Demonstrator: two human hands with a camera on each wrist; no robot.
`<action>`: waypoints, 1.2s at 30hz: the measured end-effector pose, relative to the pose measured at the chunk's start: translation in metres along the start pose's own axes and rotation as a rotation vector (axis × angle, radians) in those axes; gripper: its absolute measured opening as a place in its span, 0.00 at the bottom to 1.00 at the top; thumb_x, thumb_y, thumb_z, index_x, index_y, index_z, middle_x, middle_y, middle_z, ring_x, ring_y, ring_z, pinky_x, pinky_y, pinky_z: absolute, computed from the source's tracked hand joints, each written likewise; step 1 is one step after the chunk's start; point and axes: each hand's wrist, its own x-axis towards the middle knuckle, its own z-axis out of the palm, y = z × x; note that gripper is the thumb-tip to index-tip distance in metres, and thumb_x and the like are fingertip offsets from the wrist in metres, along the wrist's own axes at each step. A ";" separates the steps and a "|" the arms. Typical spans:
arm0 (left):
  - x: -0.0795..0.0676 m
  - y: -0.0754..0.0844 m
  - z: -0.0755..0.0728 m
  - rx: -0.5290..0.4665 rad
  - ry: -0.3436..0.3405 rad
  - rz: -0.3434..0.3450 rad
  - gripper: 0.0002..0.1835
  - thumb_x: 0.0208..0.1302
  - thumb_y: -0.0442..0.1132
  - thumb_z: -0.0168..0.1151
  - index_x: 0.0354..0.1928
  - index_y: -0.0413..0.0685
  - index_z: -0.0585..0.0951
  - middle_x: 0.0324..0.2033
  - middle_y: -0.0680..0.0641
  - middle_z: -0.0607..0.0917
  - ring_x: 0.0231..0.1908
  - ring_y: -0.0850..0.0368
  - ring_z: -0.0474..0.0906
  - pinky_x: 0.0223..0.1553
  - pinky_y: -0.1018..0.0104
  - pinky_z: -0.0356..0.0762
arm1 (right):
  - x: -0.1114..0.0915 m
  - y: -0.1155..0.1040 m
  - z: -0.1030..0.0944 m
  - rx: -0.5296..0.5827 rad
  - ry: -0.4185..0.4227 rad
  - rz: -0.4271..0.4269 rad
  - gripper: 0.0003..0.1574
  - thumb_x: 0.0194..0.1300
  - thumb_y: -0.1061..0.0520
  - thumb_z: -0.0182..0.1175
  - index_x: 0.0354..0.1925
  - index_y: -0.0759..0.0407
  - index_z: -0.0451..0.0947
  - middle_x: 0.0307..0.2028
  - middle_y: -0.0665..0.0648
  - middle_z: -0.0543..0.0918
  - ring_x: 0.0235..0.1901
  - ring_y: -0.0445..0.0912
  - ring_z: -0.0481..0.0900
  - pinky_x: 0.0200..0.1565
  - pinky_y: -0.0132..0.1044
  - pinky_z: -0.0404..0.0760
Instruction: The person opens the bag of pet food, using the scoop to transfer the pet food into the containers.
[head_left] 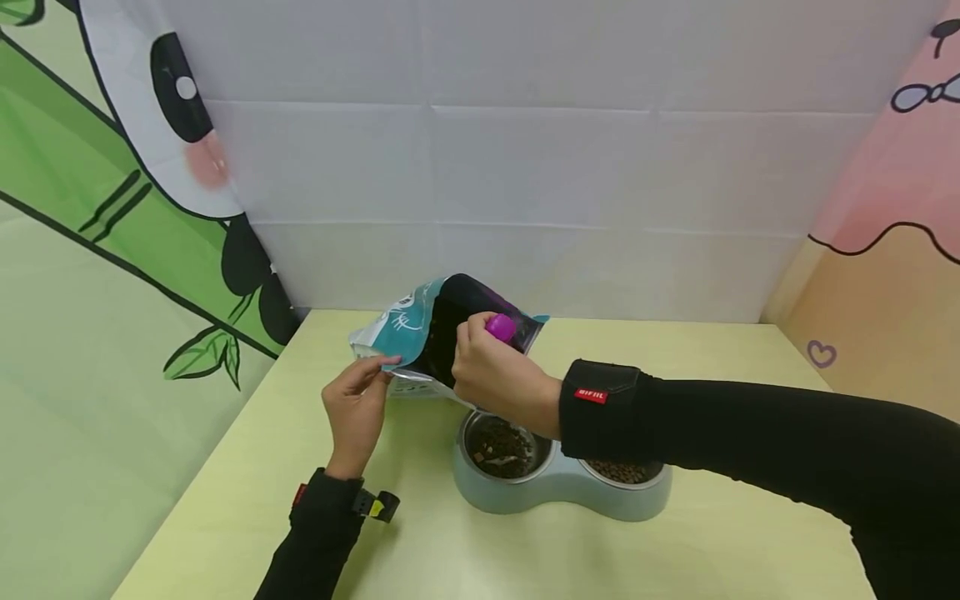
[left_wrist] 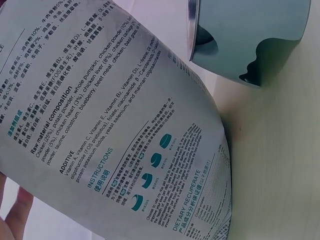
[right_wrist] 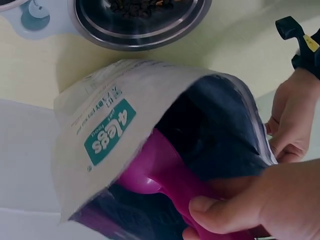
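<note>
A teal and white pet food bag [head_left: 408, 327] stands tilted behind the bowls, its dark inside showing through the wide mouth. My left hand [head_left: 356, 417] pinches the left edge of that mouth between thumb and fingers. With my right hand [head_left: 501, 377] I grip the handle of a magenta scoop [right_wrist: 155, 167], which reaches into the bag's opening in the right wrist view. What the scoop contains is hidden. Printed text covers the bag's side [left_wrist: 115, 125] in the left wrist view.
A pale blue double pet feeder [head_left: 562, 487] sits just in front of the bag. Brown kibble lies in its left steel bowl [head_left: 468, 450] and right bowl. Under everything is a pale yellow table [head_left: 420, 542], with a white backdrop [head_left: 540, 175] behind.
</note>
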 end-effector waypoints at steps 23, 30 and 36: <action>0.002 0.004 0.001 0.005 0.000 0.010 0.12 0.56 0.25 0.57 0.36 0.47 0.82 0.32 0.45 0.83 0.35 0.56 0.79 0.41 0.71 0.76 | 0.007 -0.006 0.043 0.434 -0.112 0.108 0.09 0.47 0.49 0.67 0.30 0.47 0.79 0.29 0.52 0.80 0.24 0.49 0.69 0.23 0.42 0.77; 0.000 0.000 0.000 0.013 0.003 0.000 0.11 0.57 0.27 0.57 0.37 0.49 0.82 0.32 0.46 0.83 0.36 0.56 0.79 0.41 0.71 0.76 | 0.002 -0.014 0.057 0.554 -0.004 0.209 0.08 0.49 0.52 0.66 0.21 0.49 0.75 0.21 0.52 0.77 0.21 0.47 0.68 0.15 0.36 0.69; -0.002 0.001 -0.002 0.019 0.004 -0.007 0.11 0.57 0.27 0.57 0.37 0.49 0.82 0.32 0.47 0.83 0.36 0.57 0.78 0.41 0.70 0.76 | 0.002 -0.020 0.061 0.594 0.091 0.248 0.10 0.51 0.56 0.63 0.18 0.49 0.73 0.20 0.53 0.76 0.21 0.48 0.68 0.15 0.37 0.68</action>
